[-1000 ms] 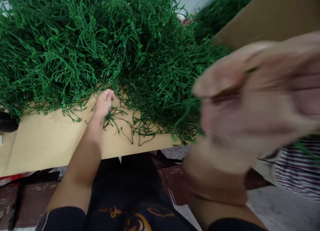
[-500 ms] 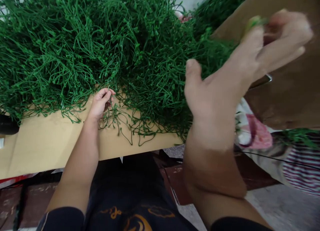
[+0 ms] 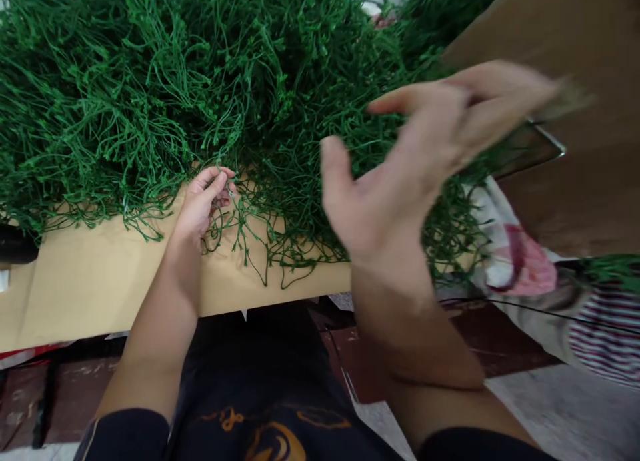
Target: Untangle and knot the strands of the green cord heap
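Note:
A large heap of thin green plastic plant stems (image 3: 150,101) with small branching tips lies across a cardboard sheet (image 3: 95,281). At the heap's near edge my left hand (image 3: 207,198) pinches a green stem between thumb and fingers, with loose stems hanging below it. My right hand (image 3: 400,161) is raised over the right side of the heap, its thumb and fingers apart and blurred by motion. Just beyond its fingertips a pale greenish smear (image 3: 575,98) shows in front of the brown cardboard; what it is cannot be made out.
Brown cardboard (image 3: 590,194) stands on the right, with a thin metal-looking edge (image 3: 555,141) near it. Below are a pink and white cloth (image 3: 525,261), a striped fabric (image 3: 605,334) and a thin dark cord (image 3: 530,311). A black object (image 3: 17,244) sits at the far left.
My right hand has swung left and a little down, and its fingers have spread from around a small green piece. My left hand stays at nearly the same spot, still pinching.

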A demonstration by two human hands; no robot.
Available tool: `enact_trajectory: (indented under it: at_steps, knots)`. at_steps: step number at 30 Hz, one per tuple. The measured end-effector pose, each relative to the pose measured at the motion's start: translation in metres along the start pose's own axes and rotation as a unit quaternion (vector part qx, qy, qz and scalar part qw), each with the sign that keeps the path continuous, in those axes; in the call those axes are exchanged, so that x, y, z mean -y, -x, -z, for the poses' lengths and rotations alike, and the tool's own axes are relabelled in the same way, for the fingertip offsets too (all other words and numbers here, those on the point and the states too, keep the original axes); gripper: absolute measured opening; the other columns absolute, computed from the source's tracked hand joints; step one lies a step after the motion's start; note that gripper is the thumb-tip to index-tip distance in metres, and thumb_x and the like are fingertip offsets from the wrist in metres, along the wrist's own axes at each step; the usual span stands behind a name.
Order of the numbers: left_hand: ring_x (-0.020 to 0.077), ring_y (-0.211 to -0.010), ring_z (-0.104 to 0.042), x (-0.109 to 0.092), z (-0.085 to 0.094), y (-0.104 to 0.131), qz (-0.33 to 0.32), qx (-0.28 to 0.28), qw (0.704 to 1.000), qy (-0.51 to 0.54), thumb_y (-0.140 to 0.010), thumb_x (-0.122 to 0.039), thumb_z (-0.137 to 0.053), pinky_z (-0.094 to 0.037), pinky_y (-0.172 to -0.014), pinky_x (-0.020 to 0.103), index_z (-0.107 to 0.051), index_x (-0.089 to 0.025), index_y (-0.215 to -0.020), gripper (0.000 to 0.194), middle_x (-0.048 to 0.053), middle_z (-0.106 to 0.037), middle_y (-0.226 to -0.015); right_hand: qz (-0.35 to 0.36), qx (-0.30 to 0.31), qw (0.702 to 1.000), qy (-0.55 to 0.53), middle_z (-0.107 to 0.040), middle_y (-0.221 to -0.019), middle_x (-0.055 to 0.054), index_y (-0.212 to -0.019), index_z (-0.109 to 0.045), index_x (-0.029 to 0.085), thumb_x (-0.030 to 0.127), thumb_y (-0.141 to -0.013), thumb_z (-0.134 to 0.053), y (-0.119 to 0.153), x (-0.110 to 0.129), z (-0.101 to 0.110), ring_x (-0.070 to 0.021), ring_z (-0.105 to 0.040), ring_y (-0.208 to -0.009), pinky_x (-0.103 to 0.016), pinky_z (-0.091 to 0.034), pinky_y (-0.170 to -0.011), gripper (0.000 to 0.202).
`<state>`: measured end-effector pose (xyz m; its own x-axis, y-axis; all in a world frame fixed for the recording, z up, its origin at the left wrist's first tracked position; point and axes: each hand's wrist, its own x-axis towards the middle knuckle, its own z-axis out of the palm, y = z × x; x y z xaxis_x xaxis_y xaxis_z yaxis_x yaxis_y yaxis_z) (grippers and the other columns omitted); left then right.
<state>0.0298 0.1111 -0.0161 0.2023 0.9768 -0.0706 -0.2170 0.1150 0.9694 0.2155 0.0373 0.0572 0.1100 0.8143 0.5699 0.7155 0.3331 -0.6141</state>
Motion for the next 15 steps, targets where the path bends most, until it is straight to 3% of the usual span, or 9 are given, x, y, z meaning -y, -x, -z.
enact_trajectory:
  at_steps: [2, 3, 5, 7, 15]
  knots:
    - [0.0032, -0.054, -0.054, -0.003, 0.000, 0.002, -0.007, -0.011, 1.000, 0.004, -0.080, -0.032, -0.059, -0.042, -0.050, 0.013, -0.054, -0.018, -0.081, 0.015, -0.004, -0.056, -0.065, 0.015, 0.014, 0.999, 0.030, -0.041, -0.111, -0.019, -0.102, -0.048, 0.012, 0.040, -0.082, -0.053, 0.006, 0.006, -0.027, -0.0341, -0.035, -0.117, -0.051, -0.032, -0.095, 0.035]
    - [0.0033, -0.054, -0.054, -0.003, 0.000, 0.003, -0.010, -0.016, 1.000, 0.006, -0.081, -0.033, -0.058, -0.042, -0.050, 0.013, -0.054, -0.018, -0.080, 0.015, -0.004, -0.056, -0.065, 0.020, 0.052, 0.998, 0.039, -0.046, -0.105, -0.017, -0.099, -0.050, 0.012, 0.040, -0.080, -0.056, 0.009, 0.004, -0.039, -0.0308, -0.043, -0.107, -0.048, -0.036, -0.091, 0.034]
    - [0.0036, -0.055, -0.055, -0.005, 0.000, 0.004, -0.014, -0.019, 1.000, 0.016, -0.082, -0.033, -0.056, -0.042, -0.051, 0.014, -0.051, -0.019, -0.079, 0.015, -0.004, -0.054, -0.064, 0.009, 0.174, 0.984, 0.020, -0.053, -0.094, -0.013, -0.093, -0.052, 0.014, 0.038, -0.080, -0.056, 0.016, -0.002, -0.061, -0.0245, -0.050, -0.090, -0.041, -0.041, -0.080, 0.028]
    - [0.0038, -0.055, -0.055, -0.005, -0.002, 0.003, -0.010, -0.017, 0.999, 0.032, -0.083, -0.032, -0.054, -0.043, -0.053, 0.014, -0.049, -0.019, -0.078, 0.016, -0.005, -0.051, -0.062, -0.015, 0.245, 0.969, 0.007, -0.055, -0.081, -0.008, -0.083, -0.054, 0.016, 0.033, -0.083, -0.051, 0.022, -0.009, -0.074, -0.0187, -0.050, -0.077, -0.034, -0.041, -0.072, 0.018]
    - [0.0024, -0.040, -0.034, -0.007, -0.004, -0.002, 0.000, -0.081, 0.995, 0.064, -0.089, -0.031, -0.046, -0.032, -0.043, 0.015, -0.043, -0.020, -0.074, 0.019, -0.008, -0.030, -0.050, 0.049, 0.263, 0.963, -0.027, -0.049, -0.070, -0.003, -0.069, -0.049, 0.018, 0.020, -0.086, -0.037, 0.028, -0.010, -0.074, -0.0149, -0.045, -0.070, -0.029, -0.035, -0.066, 0.021]
